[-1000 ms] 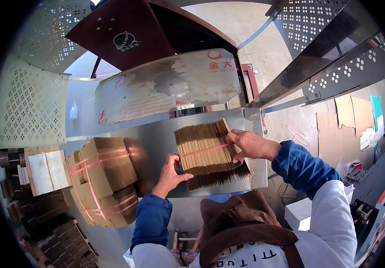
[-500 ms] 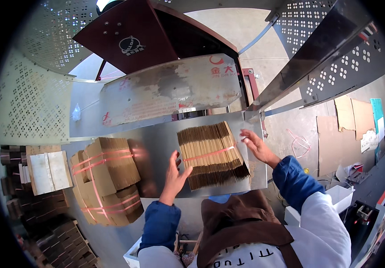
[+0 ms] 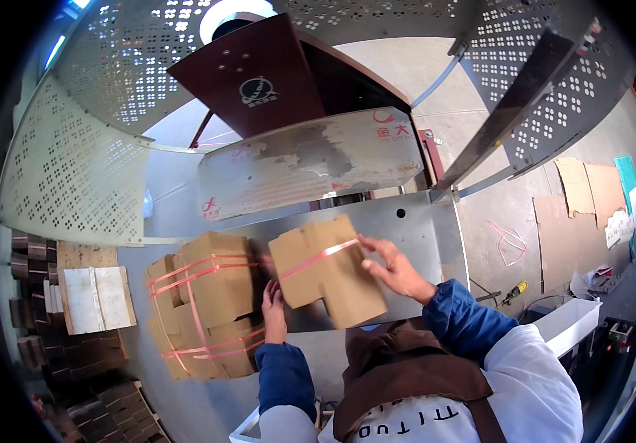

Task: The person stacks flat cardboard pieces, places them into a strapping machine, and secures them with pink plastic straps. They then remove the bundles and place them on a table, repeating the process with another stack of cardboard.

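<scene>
Steel worktop (image 3: 430,238) backed everything. L hand (image 3: 274,316), approx. 8 o'clock of the strapped cardboard bundle (image 3: 349,284), had loosely bent fingers by its edge; couldn't tell if gripping. R hand (image 3: 399,275), at its 3, had fingers & thumb apart against the side, not clenched; hold unclear. Bundle, btwn hands, now showed a broad face vs. packed edges 0.5 s earlier: prob. mid-turn. Bigger strapped stack (image 3: 227,295) sat at 9; maroon panel (image 3: 259,63) far off, 11.

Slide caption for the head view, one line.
Left hand and right hand at either side of a strapped cardboard bundle over a metal table, a larger strapped stack at left.
</scene>
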Demonstrator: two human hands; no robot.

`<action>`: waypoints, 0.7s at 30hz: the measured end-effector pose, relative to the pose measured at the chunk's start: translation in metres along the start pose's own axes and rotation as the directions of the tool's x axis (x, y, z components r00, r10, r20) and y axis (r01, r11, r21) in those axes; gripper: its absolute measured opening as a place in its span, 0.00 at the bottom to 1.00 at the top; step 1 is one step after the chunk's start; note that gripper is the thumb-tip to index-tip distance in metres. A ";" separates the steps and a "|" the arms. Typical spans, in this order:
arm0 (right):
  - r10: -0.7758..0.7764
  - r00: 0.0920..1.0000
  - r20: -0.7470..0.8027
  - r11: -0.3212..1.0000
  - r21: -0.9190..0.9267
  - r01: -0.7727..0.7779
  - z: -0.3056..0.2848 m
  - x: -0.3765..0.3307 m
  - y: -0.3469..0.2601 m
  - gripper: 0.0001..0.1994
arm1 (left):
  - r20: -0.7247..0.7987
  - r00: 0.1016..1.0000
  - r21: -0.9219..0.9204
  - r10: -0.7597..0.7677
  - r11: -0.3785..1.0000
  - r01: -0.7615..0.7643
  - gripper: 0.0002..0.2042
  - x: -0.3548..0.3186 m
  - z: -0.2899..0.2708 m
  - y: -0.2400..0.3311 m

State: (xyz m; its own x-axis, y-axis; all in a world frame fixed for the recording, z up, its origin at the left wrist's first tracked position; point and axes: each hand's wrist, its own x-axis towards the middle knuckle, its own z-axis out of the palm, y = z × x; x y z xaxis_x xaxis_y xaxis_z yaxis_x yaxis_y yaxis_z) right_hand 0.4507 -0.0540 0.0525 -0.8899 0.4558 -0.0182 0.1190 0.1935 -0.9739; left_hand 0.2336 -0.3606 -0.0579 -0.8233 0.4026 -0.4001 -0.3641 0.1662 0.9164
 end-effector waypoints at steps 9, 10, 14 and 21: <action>0.494 0.854 0.162 0.718 0.478 -0.506 0.137 0.016 0.102 0.36 | 0.055 0.983 0.471 0.173 0.864 -0.178 0.35 -0.028 -0.002 0.067; 0.528 0.835 0.154 0.654 0.554 -0.515 0.142 0.013 0.101 0.35 | 0.040 0.979 0.452 0.200 0.870 -0.196 0.36 -0.032 0.004 0.064; 0.553 0.832 0.048 0.744 0.422 -0.518 0.122 0.011 0.084 0.34 | 0.171 0.980 0.164 0.099 0.978 -0.127 0.36 -0.041 0.001 0.063; 0.030 0.985 -0.169 0.770 -0.624 -0.131 0.052 -0.021 -0.044 0.31 | 0.379 0.915 -0.258 -0.135 0.935 0.244 0.32 -0.045 0.027 -0.009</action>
State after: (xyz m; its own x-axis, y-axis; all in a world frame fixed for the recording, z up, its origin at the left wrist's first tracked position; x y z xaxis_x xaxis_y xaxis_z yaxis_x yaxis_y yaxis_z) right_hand 0.4413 -0.1173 0.0841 -0.7988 0.6015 -0.0094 0.4829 0.6319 -0.6062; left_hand 0.2862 -0.3559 -0.0477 -0.5395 0.6876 -0.4859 -0.6538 0.0215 0.7563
